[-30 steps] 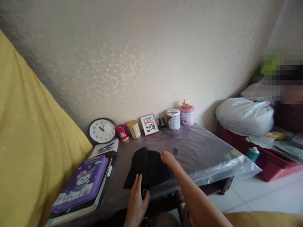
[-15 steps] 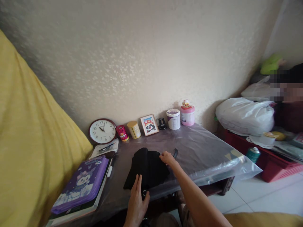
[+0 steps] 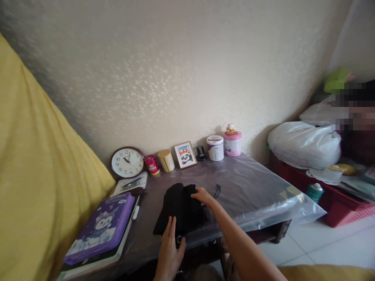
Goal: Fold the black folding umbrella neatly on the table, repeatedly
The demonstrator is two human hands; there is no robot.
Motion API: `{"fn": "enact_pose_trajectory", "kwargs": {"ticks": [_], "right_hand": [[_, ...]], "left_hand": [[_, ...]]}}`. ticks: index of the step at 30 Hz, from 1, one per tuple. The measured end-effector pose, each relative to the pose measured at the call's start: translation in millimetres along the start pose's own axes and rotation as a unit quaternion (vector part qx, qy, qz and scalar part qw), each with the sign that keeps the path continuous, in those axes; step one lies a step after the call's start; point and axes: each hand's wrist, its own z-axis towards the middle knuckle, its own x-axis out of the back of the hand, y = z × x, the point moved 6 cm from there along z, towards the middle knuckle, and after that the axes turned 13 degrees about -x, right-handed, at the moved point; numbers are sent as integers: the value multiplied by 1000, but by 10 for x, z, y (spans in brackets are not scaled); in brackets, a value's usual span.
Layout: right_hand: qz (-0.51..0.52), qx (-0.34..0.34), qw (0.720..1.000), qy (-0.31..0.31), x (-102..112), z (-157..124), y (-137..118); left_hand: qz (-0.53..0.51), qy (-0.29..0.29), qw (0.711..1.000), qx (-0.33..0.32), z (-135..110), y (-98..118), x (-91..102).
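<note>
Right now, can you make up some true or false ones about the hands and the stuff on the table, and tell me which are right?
1. The left hand lies flat on the near edge of the black cloth. True.
2. The right hand is picking up the wall clock. False: it pinches the far edge of the black cloth; the clock leans on the wall, untouched.
3. A framed panda picture stands at the back of the table. True.
4. The purple cartoon case sits on the table's right side. False: it lies at the left, on a book.
5. The pink tub is beside a white tub. True.
</note>
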Motion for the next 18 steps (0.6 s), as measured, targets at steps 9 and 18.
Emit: {"fn": "enact_pose_trajectory", "kwargs": {"ticks": [9, 18], "right_hand": [[44, 132, 990, -11, -275, -79, -312], [-23, 127, 991, 28, -549, -206, -491]], "left_hand": [[16, -10, 1000, 4, 3, 10, -9], [32, -20, 999, 8, 5, 11, -24]]}}
